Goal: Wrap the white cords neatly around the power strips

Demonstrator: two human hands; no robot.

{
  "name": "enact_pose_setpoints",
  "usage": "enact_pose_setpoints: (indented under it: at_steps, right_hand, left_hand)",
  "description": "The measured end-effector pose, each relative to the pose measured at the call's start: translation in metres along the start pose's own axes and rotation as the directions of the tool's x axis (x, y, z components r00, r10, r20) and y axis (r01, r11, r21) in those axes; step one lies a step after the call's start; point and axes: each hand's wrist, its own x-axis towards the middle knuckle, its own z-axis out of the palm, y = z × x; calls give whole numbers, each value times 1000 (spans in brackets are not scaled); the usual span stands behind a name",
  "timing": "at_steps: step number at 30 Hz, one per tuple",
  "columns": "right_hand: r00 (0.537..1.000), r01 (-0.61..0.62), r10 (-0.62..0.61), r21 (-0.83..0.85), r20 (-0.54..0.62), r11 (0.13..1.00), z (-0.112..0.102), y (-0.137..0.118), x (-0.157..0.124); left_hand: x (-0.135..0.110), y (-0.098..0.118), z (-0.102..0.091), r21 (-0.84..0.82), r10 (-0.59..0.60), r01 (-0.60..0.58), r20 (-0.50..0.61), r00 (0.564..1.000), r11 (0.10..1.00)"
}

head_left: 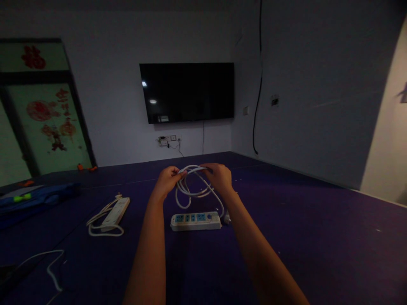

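Observation:
A white power cord (pixel 201 194) hangs in loose loops between my two hands. My left hand (pixel 169 180) pinches the loops at their left side, thumb against fingers. At the upper right of the loops, my right hand (pixel 218 176) is closed on the same cord. Just below lies a white power strip (pixel 195 227) with blue socket faces, flat on the purple surface. The cord runs down to the strip's right end. A plug (pixel 227 218) shows beside that end, partly behind my right forearm.
A second white power strip (pixel 117 214) with its cord lies to the left. A loose white cable (pixel 52 271) is at lower left, with dark blue cloth (pixel 41 199) farther back. A television (pixel 190 93) hangs on the far wall, and a black cable (pixel 258 101) dangles at right.

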Motion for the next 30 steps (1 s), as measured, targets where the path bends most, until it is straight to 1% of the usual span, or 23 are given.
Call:
enact_pose_setpoints:
  at_steps: [3,7,9,10,11,12,14,15,16,17,19,21,24,30]
  right_hand:
    - [998,-55,57,45,-35,997,2,3,-1]
    - [976,-181,194,136,-93,974,8,9,-1]
    - [959,-236,262,212,-103,948,12,12,0]
    - [948,-264,302,284,-98,922,14,14,1]
    - [931,-297,354,383,-87,875,16,15,2]
    - [905,-332,419,499,-69,800,16,17,3]
    - [833,-381,554,714,-11,587,16,20,5]
    - [795,-389,607,787,24,479,14,22,5]
    - [763,-391,644,834,58,389,12,24,6]
    - [739,-394,668,861,89,322,9,26,7]
    - [706,-413,693,880,146,235,3,32,7]
    - [690,-449,696,872,199,196,-1,38,6]
    - [672,-504,697,844,251,183,0,48,6]
    - [632,-564,711,813,308,149,8,58,3]
  left_hand:
    - [1,1,1,-27,-13,12,-13,1000,1000]
    - [2,0,1,-32,-30,29,-32,999,999]
    - [3,-1,1,-34,-42,41,-32,999,999]
    - [3,-3,1,-34,-52,51,-33,998,998]
    - [3,-4,0,-34,-64,63,-36,997,997]
    - [3,-6,-1,-32,-80,78,-40,996,996]
    - [3,-9,-3,-24,-115,114,-44,992,993]
    - [3,-10,-5,-20,-132,132,-40,990,991]
    - [3,-11,-6,-16,-147,146,-31,989,989]
    - [2,-12,-6,-15,-157,156,-21,987,988]
    - [2,-13,-5,-15,-164,163,-12,986,986]
    - [3,-14,-3,-19,-149,148,-17,989,989]
    - [4,-14,2,-26,-94,93,-34,995,995]
    - [6,-10,6,18,87,-86,-65,994,996]
